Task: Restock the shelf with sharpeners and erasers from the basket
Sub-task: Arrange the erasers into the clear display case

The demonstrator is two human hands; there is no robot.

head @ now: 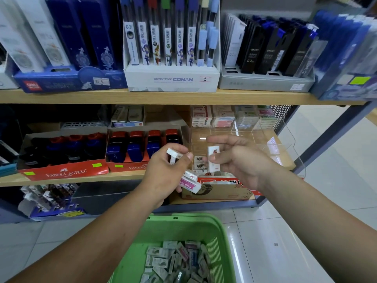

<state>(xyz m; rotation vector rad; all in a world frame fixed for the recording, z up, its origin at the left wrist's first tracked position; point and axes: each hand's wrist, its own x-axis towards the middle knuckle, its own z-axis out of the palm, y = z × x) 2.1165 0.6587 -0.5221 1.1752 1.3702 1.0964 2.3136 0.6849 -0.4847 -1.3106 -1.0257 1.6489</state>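
The right hand [238,160] pinches a white rectangular eraser with a red round mark [213,160] between thumb and fingertips and holds it upright. The left hand [165,172] is curled round several pieces at once. A small white wrapped eraser [173,155] is caught between its thumb and forefinger, and two pink-labelled white erasers [189,183] sit lower, held by its remaining fingers. The two grips are near each other but apart, the left one just to the left of the right. Directly behind the right hand's pinch stands a clear acrylic bin [265,139] on a light wooden shelf [61,178]. A few white erasers with dark marks [199,162] stand in its front corner, just below and left of the held eraser. Left of the left hand's grip, red cardboard trays of blue and red sharpeners [132,150] sit on the same shelf. Under both grips, one level down, is a brown cardboard box [224,192]. Well below the hands, nearest the person, a green plastic basket [204,221] stands on the tiled floor and holds a loose heap of wrapped erasers [177,260].
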